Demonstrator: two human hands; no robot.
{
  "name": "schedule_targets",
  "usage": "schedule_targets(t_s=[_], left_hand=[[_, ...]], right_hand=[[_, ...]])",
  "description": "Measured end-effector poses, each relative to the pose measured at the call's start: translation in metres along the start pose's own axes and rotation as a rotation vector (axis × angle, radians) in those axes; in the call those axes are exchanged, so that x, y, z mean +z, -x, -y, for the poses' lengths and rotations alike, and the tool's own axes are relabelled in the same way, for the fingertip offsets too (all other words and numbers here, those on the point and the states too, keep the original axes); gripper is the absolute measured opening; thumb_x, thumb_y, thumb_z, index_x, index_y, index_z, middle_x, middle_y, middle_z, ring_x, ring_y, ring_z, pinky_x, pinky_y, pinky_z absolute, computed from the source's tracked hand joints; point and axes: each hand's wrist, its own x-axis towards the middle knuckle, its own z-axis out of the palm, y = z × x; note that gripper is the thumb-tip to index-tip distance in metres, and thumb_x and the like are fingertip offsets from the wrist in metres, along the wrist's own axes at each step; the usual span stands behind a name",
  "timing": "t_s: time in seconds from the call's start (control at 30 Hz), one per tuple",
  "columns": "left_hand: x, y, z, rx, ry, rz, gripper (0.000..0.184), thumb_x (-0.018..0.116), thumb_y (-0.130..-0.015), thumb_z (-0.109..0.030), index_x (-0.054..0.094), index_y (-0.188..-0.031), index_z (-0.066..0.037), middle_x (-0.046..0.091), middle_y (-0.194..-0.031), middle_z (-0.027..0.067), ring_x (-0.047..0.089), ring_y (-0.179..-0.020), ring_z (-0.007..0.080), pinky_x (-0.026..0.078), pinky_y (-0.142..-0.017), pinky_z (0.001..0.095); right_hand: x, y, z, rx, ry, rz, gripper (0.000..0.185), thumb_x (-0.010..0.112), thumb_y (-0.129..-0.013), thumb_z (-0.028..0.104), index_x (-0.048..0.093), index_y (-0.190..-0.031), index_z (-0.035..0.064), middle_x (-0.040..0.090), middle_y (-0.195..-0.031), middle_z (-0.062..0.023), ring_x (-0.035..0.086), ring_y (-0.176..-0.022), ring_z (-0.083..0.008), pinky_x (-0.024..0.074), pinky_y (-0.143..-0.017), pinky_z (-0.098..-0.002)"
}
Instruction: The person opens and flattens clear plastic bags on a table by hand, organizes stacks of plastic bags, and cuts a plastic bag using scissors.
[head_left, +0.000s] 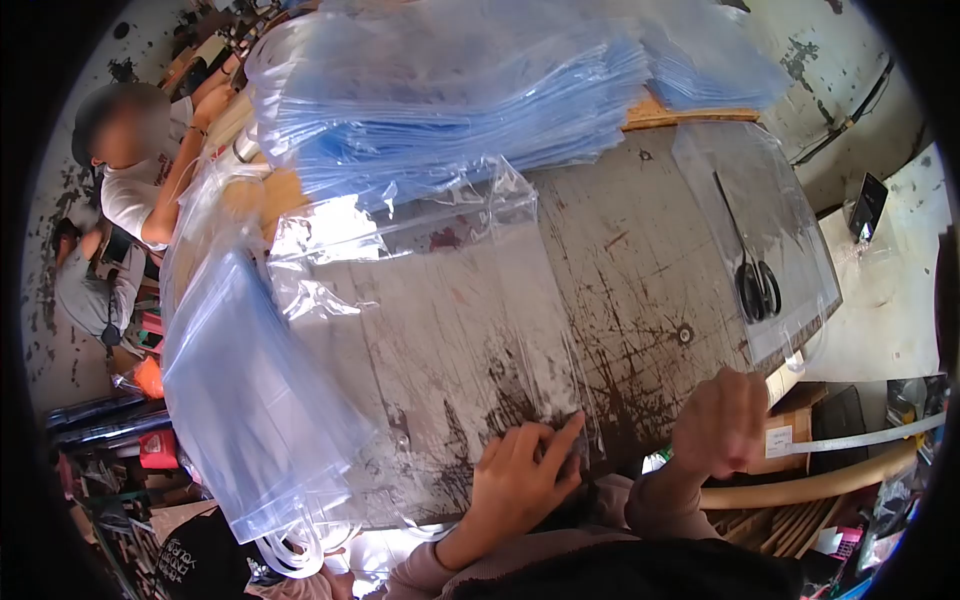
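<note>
My left hand (525, 478) rests palm down on the lower right corner of a clear plastic bag (450, 310). Its index finger is stretched out and the thumb stands apart, while the other fingers bend. The bag lies flat on the scratched worktable (640, 240), with glare along its upper part. To the right, my right hand (720, 425) is raised by the table's front edge, slightly blurred. Its fingers are curled together, and what they may hold is hidden. Black-handled scissors (757, 288) lie beyond it on another clear plastic sheet (790, 220).
A thick stack of bluish plastic bags (460, 110) covers the far side, with a smaller stack (710, 60) beside it. Folded plastic bags (265, 400) overhang the left edge. A phone (867, 208) stands at right. Two people sit at left; a person's dark shirt (200, 555) shows below.
</note>
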Motion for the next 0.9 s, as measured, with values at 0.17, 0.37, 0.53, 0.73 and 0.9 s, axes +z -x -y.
schedule_targets(t_s=[0.17,0.37,0.53,0.73,0.9], left_hand=[[0.001,0.000,0.000,-0.009,-0.001,-0.008,0.053,0.069,-0.064,-0.016,0.058,-0.116,-0.012,0.049,-0.076,0.0034,0.050,-0.062,0.0189,0.043,-0.054,0.0302],[0.002,-0.001,-0.001,0.000,-0.006,-0.024,0.048,0.068,-0.064,-0.015,0.058,-0.111,-0.007,0.050,-0.074,0.0042,0.051,-0.061,0.0191,0.043,-0.053,0.0300],[0.007,0.003,-0.004,-0.038,0.069,-0.072,0.051,0.066,-0.066,-0.014,0.054,-0.114,-0.004,0.049,-0.074,0.0038,0.049,-0.060,0.0177,0.042,-0.051,0.0298],[0.054,-0.004,-0.053,0.176,0.049,0.014,0.047,0.059,-0.073,-0.015,0.051,-0.117,0.000,0.047,-0.079,0.0071,0.045,-0.060,0.0194,0.041,-0.055,0.0312],[0.075,-0.003,-0.076,0.332,0.120,0.031,0.045,0.057,-0.074,-0.017,0.051,-0.115,0.002,0.048,-0.086,0.0129,0.047,-0.070,0.0225,0.041,-0.062,0.0325]], right_hand=[[-0.008,-0.007,0.006,0.103,-0.146,0.068,0.011,0.067,-0.070,-0.009,0.062,-0.080,-0.0096,0.060,-0.087,-0.0256,0.065,-0.066,-0.0295,0.0584,-0.058,-0.0320],[-0.005,-0.010,0.005,0.152,0.009,0.075,0.009,0.067,-0.066,-0.012,0.060,-0.064,-0.0066,0.058,-0.069,-0.0189,0.059,-0.046,-0.0207,0.0471,-0.038,-0.0250],[-0.009,0.007,0.015,0.135,0.219,-0.020,0.012,0.069,-0.070,-0.005,0.058,-0.070,-0.0039,0.058,-0.073,-0.0176,0.055,-0.045,-0.0171,0.0464,-0.040,-0.0229],[-0.002,0.036,0.027,0.125,0.824,-0.468,0.011,0.062,-0.077,0.004,0.059,-0.078,-0.0059,0.060,-0.075,-0.0173,0.060,-0.060,-0.0205,0.0500,-0.054,-0.0273],[0.010,0.035,0.031,0.062,1.246,-0.458,0.012,0.055,-0.079,-0.001,0.061,-0.087,-0.0073,0.062,-0.084,-0.0202,0.061,-0.068,-0.0213,0.0504,-0.065,-0.0291]])
